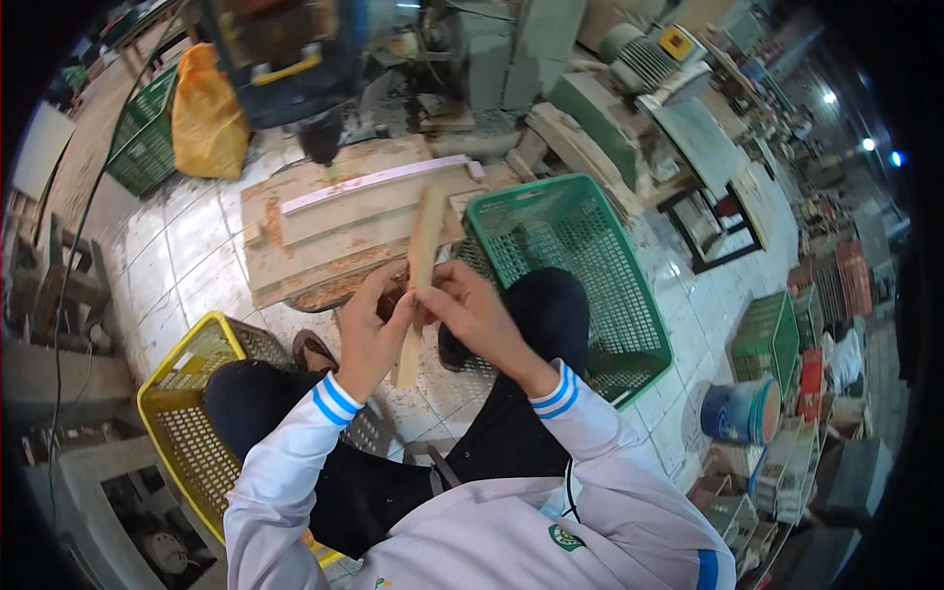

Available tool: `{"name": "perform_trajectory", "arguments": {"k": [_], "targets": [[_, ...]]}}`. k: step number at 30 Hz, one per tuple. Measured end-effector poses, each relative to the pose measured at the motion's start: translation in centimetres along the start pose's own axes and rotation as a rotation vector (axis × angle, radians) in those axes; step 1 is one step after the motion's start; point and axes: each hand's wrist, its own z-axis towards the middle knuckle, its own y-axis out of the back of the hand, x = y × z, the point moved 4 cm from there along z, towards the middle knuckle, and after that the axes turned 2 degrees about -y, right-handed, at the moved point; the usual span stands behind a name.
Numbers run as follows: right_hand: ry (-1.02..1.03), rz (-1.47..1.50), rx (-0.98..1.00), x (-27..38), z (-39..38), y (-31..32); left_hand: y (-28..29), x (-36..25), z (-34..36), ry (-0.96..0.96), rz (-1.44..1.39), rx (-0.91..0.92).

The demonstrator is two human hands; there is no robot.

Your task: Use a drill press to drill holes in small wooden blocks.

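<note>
A narrow wooden strip (425, 236) is held upright in front of me, between both hands. My left hand (377, 320) pinches it from the left side, around its middle. From the other side my right hand (462, 303) grips the same piece, with the thumb laid across its face. Just beyond the hands is a wooden work board (344, 236) strewn with shavings, with a pale pink straight bar (379, 184) lying along it. Over the board's far edge hangs a drill chuck (320, 140), with a thin bit pointing down, apart from the strip.
A green plastic crate (664, 339) stands right of my knee, a yellow crate (162, 393) at my left. Farther left are a yellow sack (208, 118) and another green crate (147, 138). A blue bucket (733, 411) and a motor (644, 61) are on the right.
</note>
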Motion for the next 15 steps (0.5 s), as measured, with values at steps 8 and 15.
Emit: {"name": "perform_trajectory", "arguments": {"k": [8, 15], "targets": [[0.049, 0.167, -0.042, 1.2, -3.1, 1.7, -2.4, -2.0, -1.6, -0.286, 0.302, 0.253], [0.346, 0.113, -0.695, 3.0, -7.3, 21.7, -1.1, 1.3, -2.4, 0.015, 0.554, 0.684]]}}
